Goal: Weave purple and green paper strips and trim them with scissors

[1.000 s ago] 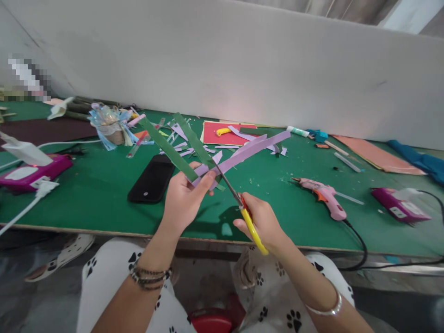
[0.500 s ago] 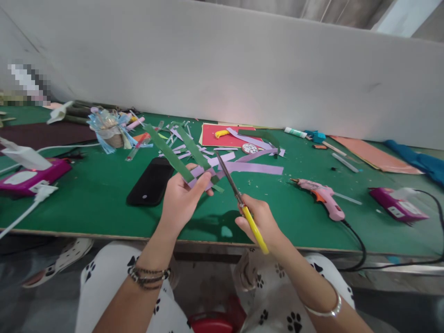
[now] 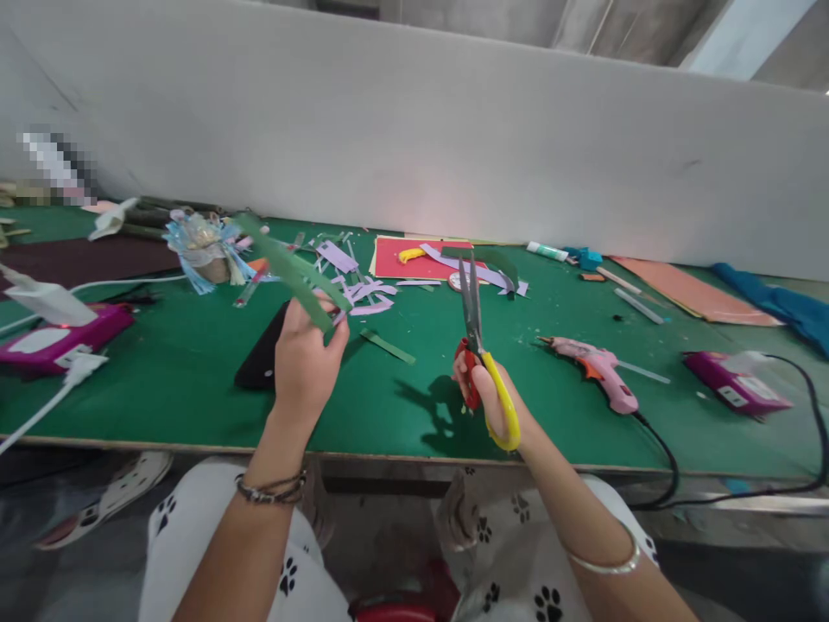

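My left hand (image 3: pixel 307 350) is closed around green paper strips (image 3: pixel 291 268), which stick up past the fingers toward the far left. A bit of purple paper shows at the fingertips; the rest of the held piece is hidden by the hand. In my right hand (image 3: pixel 496 393) is a pair of scissors (image 3: pixel 473 311) with one red and one yellow handle, blades pointing away from me and slightly apart. Between the hands a short green paper strip (image 3: pixel 389 346) lies on the table. A black phone (image 3: pixel 259 354) is partly covered by my left hand.
Purple paper scraps (image 3: pixel 369 294) are scattered beyond my left hand. Red paper (image 3: pixel 389 259) with a yellow-handled tool (image 3: pixel 411 256) lies at the back. A pink glue gun (image 3: pixel 596 367) and a purple power strip (image 3: pixel 738 380) are at right, another power strip (image 3: pixel 97 333) at left.
My left hand has moved left with the green strips, away from the scissors. Long purple strips no longer extend from it, and a short green strip now lies on the table. The scissors have turned upright.
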`<state>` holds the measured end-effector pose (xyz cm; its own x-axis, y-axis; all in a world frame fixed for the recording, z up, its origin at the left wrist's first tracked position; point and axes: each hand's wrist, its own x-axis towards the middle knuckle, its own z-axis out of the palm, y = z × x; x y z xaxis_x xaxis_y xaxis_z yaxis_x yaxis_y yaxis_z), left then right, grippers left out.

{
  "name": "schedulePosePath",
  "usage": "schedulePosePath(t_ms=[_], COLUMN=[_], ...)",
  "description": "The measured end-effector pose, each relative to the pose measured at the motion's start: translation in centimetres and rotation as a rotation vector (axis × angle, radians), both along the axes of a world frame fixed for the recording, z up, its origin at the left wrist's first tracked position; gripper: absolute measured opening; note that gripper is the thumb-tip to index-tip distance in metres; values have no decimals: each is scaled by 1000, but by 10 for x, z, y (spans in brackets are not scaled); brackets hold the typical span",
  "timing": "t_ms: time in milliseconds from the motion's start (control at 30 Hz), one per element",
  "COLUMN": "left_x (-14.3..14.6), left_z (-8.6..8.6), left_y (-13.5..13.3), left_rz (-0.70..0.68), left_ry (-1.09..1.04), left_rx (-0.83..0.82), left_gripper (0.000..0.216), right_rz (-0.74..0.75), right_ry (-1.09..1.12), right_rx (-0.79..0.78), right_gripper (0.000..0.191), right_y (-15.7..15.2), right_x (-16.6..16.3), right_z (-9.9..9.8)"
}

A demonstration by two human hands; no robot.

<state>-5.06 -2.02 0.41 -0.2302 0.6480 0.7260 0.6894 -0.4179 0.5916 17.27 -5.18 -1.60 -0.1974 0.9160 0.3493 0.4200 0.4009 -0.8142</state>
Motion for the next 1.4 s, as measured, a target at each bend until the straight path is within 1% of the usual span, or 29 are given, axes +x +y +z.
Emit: schedulePosePath(t_ms=[33,100,200,300,400,533,600,633,700,800,900,933,1000,1067,1133,1200,1267,1333,1400], left_x=[-2,-5,-9,-12,-14,-15,-14,-14,-13,-11,-7,-6,-4,-3,-4,-6,-8,-9,-8], left_z=[-1,-4,-6,-6,-6,-4,-1,0,1,1,2,2,4,7,10,13,15,16,18], left_y=[0,1,1,1,2,4,4,3,3,3,3,2,1,0,-1,-2,-3,-4,-6], left_rz=[7,-18,-22,47,95,112,99,71,-27,-196,-325,-345,-362,-377,-395,-407,-414,-438,-475], left_ry=[119,253,269,294,316,249,178,124,-15,-288,-525,-576,-668,-762,-856,-932,-974,-989,-1006], left_rx=[18,29,73,60,-35,-278,-388,-424,-478,-544,-554,-550,-544,-534,-526,-519,-515,-511,-518], left_gripper=[3,8,11,11,9,8,12,14,18,21,28,30,31,29,25,21,18,18,18], right_rz=[5,12,20,23,28,33,35,36,35,29,-4,-41,-177,-353,-483,-519,-499,-501,-489], right_ry=[12,28,37,48,59,69,70,70,67,50,-4,-42,-171,-374,-621,-843,-973,-980,-835], right_rx=[-2,-11,-24,-32,-43,-59,-60,-57,-52,-61,-82,-93,-124,-159,-182,-196,-197,-113,19], right_gripper=[50,50,51,51,51,50,50,50,50,49,46,43,39,34,25,22,24,25,27], right_y=[0,0,-2,-2,-1,1,1,1,1,-1,-2,-2,1,6,11,16,18,20,22], right_x=[0,0,-1,-1,1,2,2,2,2,0,-1,-1,0,1,3,4,4,0,-9], right_z=[-1,-1,0,0,-1,-3,-3,-2,-2,-1,3,5,12,19,25,30,33,37,41])
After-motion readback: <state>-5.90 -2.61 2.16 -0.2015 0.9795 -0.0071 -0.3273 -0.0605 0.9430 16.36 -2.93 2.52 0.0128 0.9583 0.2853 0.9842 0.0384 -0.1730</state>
